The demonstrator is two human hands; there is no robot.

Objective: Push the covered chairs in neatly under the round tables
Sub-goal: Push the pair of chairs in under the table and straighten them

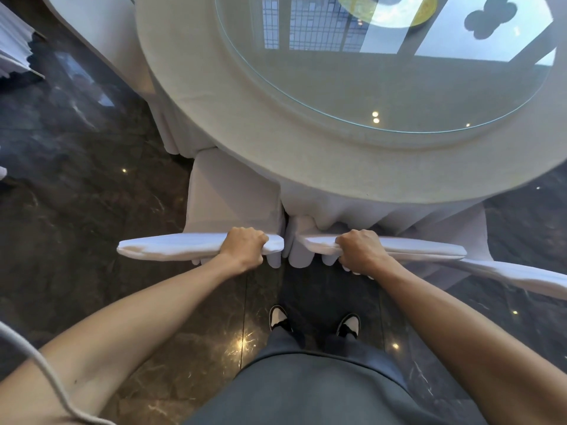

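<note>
The person stands facing a round table (276, 167) draped in a white tablecloth, with a glass turntable (383, 87) lying on its top, and holds two white-covered chairs side by side at its near edge. The left hand (244, 248) is clenched over the top of the left chair's backrest (171, 248), fingers curled forward over the far side of the padded rail, gripping close to that rail's right end, so most of the backrest stretches away to the left of the grip. The left chair's seat (230, 191) shows beyond the hand, its far edge tucked beneath the tablecloth's hanging skirt. The right hand (360, 250) likewise grasps the top of the right chair's backrest (423, 250), fingers wrapped over the cover near the rail's left end, the rest of it running off to the right. That chair's seat is mostly hidden under the table's rim and skirt. The two backrests lie nearly in line, just beside each other with a narrow gap between them, directly ahead of the person's black-and-white shoes (348, 325) on the dark polished marble floor (92, 179). A third covered backrest (521, 276) angles in at the lower right, just behind the right chair's rail.
</note>
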